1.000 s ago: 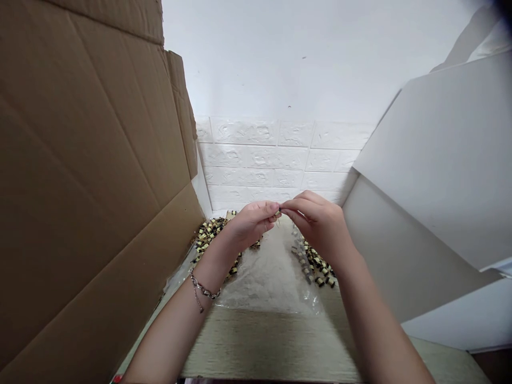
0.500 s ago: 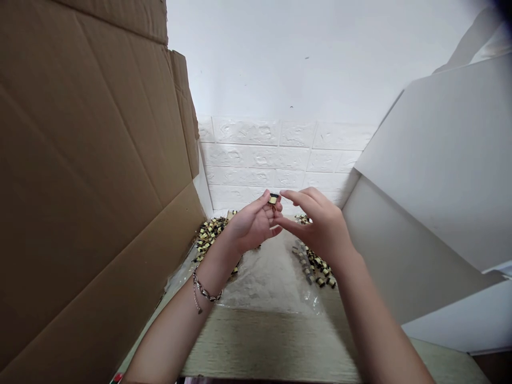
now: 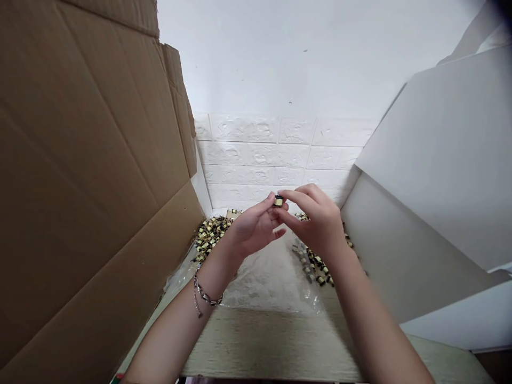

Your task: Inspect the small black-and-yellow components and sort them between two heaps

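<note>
A small black and yellow component [image 3: 279, 201] is held up between both hands. My left hand [image 3: 258, 224], palm turned up and a chain bracelet on its wrist, grips the part's left side with thumb and fingers. From the right, my right hand [image 3: 316, 216] pinches it, index finger at its top and thumb at its lower edge. Below and behind the hands lie a left pile of similar components [image 3: 210, 234] and a right pile [image 3: 318, 264], partly covered by my right hand and forearm.
A clear plastic sheet [image 3: 268, 288] covers part of the pale green table [image 3: 272, 341]. Tall brown cardboard [image 3: 100, 160] stands at the left, white panels [image 3: 436, 160] at the right. A white brick-patterned wall [image 3: 260, 154] rises behind.
My right fingers have closed onto the component, which now sits slightly further right and shows more upright. My left hand has shifted slightly right with it.
</note>
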A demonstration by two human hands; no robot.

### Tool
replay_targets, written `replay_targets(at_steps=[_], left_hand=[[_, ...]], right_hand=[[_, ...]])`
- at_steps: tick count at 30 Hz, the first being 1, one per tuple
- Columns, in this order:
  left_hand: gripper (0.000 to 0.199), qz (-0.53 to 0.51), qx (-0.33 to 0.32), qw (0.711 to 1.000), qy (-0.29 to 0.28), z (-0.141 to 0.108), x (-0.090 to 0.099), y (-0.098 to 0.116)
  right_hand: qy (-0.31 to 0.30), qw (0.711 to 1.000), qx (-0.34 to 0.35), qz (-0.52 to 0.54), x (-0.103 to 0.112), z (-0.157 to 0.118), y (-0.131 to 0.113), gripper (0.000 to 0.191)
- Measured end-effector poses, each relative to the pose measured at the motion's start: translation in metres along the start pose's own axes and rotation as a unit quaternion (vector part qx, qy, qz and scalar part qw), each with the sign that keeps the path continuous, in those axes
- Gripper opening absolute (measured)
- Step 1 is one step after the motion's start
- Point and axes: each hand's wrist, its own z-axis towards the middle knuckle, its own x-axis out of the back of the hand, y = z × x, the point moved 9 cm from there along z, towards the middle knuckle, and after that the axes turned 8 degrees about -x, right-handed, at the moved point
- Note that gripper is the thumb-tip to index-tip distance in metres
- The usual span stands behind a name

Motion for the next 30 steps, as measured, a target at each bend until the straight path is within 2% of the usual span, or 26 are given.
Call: replay_targets(at_steps=[10,12,14,16,19,20,22,25,30], left_hand=[[0.022,0.017,-0.004,1.000,0.000,0.000,0.001,-0.001],[0.023,0.025,-0.003,1.000,0.002,0.000,0.000,-0.001],[0.029,0.047,-0.004,0.999,0.010,0.001,0.001,0.001],[0.037,0.079,-0.007,0.997,0.020,0.001,0.002,0.003],[0.041,0.103,-0.013,0.994,0.040,0.002,0.005,0.006],[0.039,0.103,-0.015,0.994,0.045,0.002,0.006,0.007],[0.035,0.098,-0.022,0.994,0.049,0.001,0.007,0.008],[0.030,0.089,-0.033,0.994,0.050,0.002,0.008,0.009],[0.026,0.072,-0.048,0.995,0.058,0.003,0.011,0.011]], right_hand=[[-0.004,0.999,-0.014,0.039,0.001,0.000,0.001,0.014],[-0.009,0.996,-0.041,0.076,0.003,0.001,0.005,0.013],[-0.022,0.985,-0.096,0.143,0.002,0.002,0.015,0.012],[-0.052,0.948,-0.174,0.262,-0.004,0.001,0.031,0.015],[-0.132,0.838,-0.273,0.454,-0.022,-0.005,0.045,0.025],[-0.155,0.806,-0.292,0.491,-0.027,-0.007,0.047,0.028],[-0.186,0.771,-0.313,0.522,-0.030,-0.009,0.048,0.034],[-0.200,0.768,-0.320,0.517,-0.028,-0.009,0.048,0.044],[-0.206,0.808,-0.281,0.475,-0.021,-0.003,0.043,0.055]])
